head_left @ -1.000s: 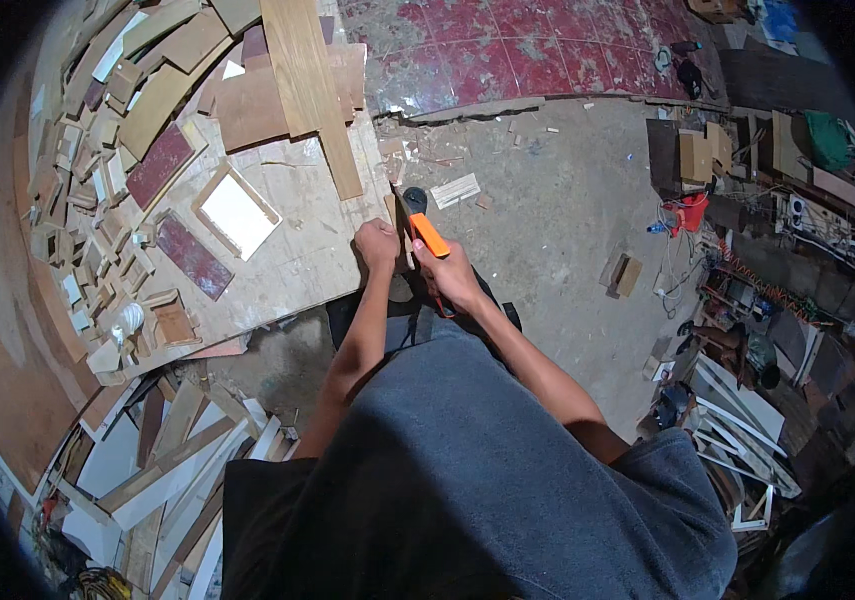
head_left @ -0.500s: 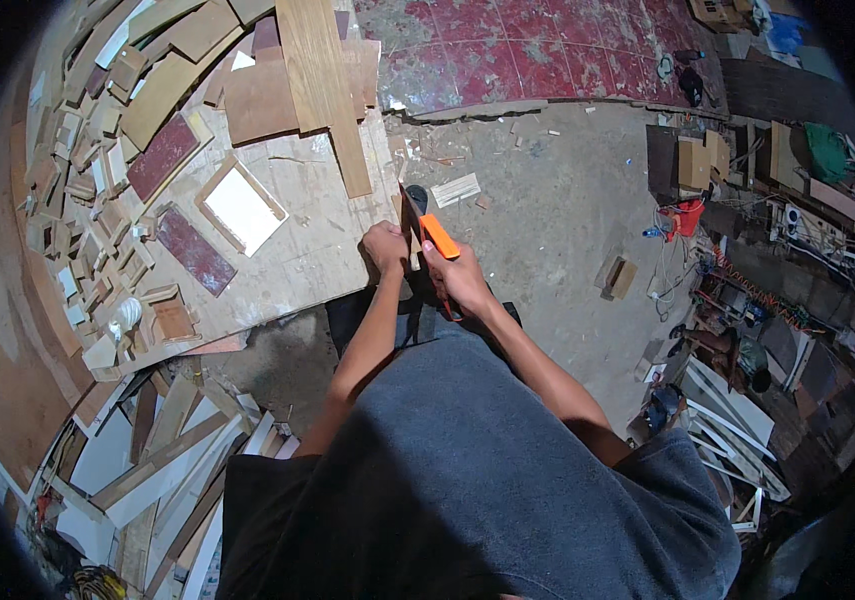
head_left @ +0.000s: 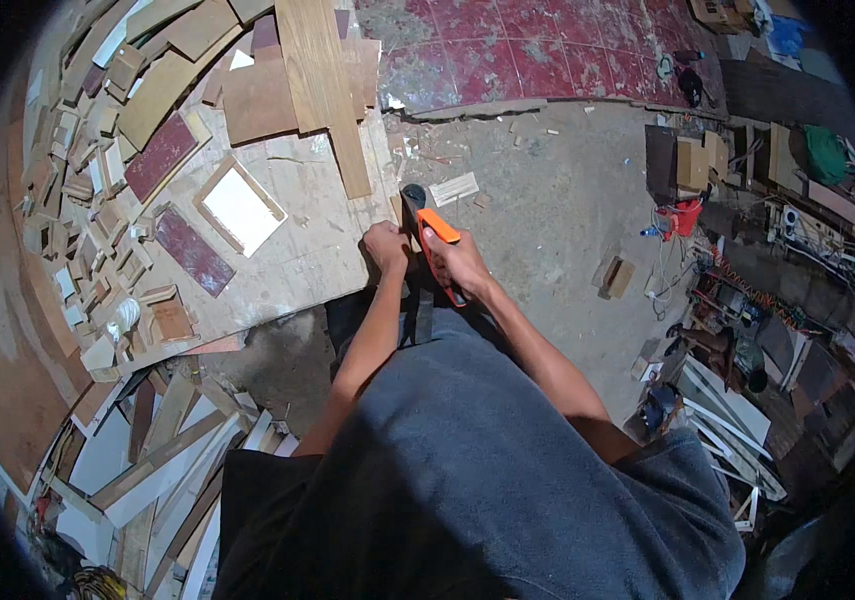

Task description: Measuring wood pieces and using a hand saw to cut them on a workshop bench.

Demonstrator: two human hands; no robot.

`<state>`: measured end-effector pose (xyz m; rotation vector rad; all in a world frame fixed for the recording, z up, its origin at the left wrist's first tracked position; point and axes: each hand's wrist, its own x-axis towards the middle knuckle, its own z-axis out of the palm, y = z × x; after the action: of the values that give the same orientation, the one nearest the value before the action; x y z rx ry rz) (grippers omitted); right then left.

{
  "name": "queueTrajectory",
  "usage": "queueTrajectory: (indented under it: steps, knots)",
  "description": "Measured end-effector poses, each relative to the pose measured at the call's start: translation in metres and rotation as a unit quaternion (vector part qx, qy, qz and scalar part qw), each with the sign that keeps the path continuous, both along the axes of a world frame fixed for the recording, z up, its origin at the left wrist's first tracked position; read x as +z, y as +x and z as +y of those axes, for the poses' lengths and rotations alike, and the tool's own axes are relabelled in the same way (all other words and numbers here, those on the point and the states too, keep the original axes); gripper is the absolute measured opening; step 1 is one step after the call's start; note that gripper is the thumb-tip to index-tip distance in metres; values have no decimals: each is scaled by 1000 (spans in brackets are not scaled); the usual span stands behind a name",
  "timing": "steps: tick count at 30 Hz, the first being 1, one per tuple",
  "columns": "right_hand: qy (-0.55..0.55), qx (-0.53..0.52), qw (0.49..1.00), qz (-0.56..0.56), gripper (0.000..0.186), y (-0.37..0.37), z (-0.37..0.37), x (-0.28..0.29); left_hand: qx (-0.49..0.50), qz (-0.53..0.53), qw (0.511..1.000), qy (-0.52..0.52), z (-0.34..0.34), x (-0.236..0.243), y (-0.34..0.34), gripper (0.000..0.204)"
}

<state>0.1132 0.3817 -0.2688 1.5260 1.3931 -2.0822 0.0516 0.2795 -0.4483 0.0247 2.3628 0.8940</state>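
Note:
At the right-hand corner of the plywood worktable (head_left: 297, 260), my left hand (head_left: 386, 247) is closed on a narrow light wooden piece (head_left: 396, 210), mostly hidden by fingers and tool. My right hand (head_left: 455, 262) grips the orange handle (head_left: 439, 225) of a tool with a dark blade, apparently a hand saw, held upright along that piece. A dark round part (head_left: 412, 194) shows at the far end of the blade. A long oak board (head_left: 312, 70) lies on the table beyond my hands.
Offcuts (head_left: 107, 240) crowd the table's left side. Leaning boards (head_left: 177, 470) are piled below it. Concrete floor (head_left: 557, 200) lies to the right, with a small wooden block (head_left: 615, 276). Tools, cables and a red bucket (head_left: 683, 215) line the right side; red tiles (head_left: 537, 50) lie ahead.
My right hand and the orange handle have moved a little forward, away from my body, and the handle sits at a slightly different tilt. My left hand stays on the piece.

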Motion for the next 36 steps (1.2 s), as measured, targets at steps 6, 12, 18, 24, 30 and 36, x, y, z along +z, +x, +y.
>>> queueTrajectory:
  steps: [6, 12, 18, 24, 30, 36]
  knots:
    - [-17, 19, 1000, -17, 33, 1, 10, -1, -63, -21, 997, 25, -5, 2, -11, 7]
    - [3, 37, 999, -15, 32, 3, 2, 7, -75, 22, 997, -6, -3, 3, -8, 10]
    - [-27, -17, 999, 9, 32, 13, 0, 4, -66, 38, 996, 39, -3, 11, -9, 11]
    - [-1, -25, 1000, 12, 32, 16, -7, 0, -83, 1, 994, 74, -12, 17, -21, 6]
    - [-35, -87, 996, 14, 33, 23, -5, -3, -82, -6, 990, 114, -10, 28, -24, 1]
    - [-32, -76, 996, 29, 34, 25, -6, -6, -105, 19, 990, 90, -13, 7, -23, 2]
